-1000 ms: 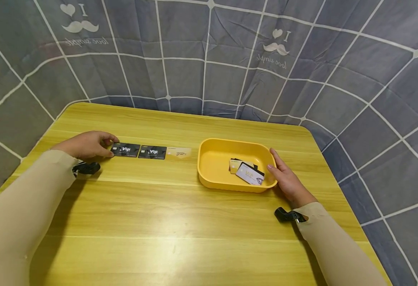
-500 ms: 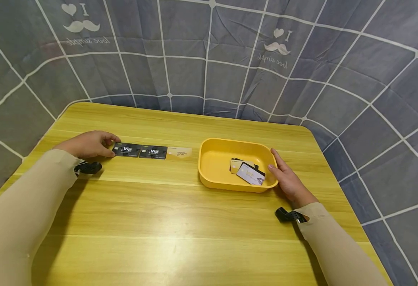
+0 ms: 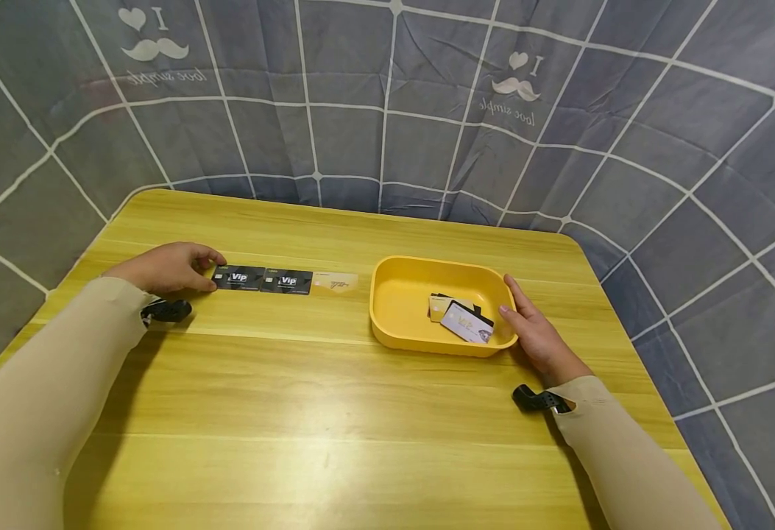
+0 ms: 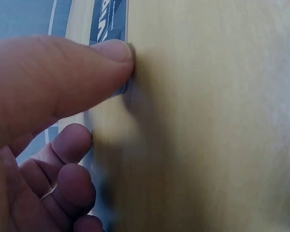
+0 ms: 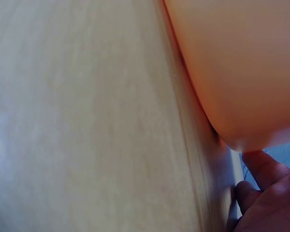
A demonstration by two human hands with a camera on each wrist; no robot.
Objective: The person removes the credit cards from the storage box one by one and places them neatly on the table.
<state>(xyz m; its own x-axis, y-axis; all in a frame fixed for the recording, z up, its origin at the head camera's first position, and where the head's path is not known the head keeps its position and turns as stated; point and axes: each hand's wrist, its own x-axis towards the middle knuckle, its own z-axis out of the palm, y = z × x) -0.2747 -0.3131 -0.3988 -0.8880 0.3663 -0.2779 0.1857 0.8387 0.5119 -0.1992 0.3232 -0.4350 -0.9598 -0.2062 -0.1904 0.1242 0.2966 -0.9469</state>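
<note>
In the head view, my left hand (image 3: 167,268) pinches the left end of a black "Vip" card (image 3: 239,277) lying on the table. Its thumb (image 4: 111,53) covers the card's near edge in the left wrist view, the other fingers curled behind. A second black Vip card (image 3: 287,281) and a pale gold card (image 3: 335,283) continue the row to the right, edge against edge. My right hand (image 3: 541,338) grips the right end of a yellow plastic basin (image 3: 387,340), thumb over the rim. Inside lie a white VIP card (image 3: 466,322), a gold card (image 3: 437,306) and dark cards partly hidden beneath.
The wood-grain table (image 3: 308,442) has rounded far corners. A grey-blue checked curtain (image 3: 347,140) hangs behind it and along both sides. Black wrist cameras sit at both cuffs, one by the left sleeve (image 3: 168,311) and one by the right (image 3: 534,398).
The whole view shifts slightly to the right. Both hands keep their hold on the card and the basin.
</note>
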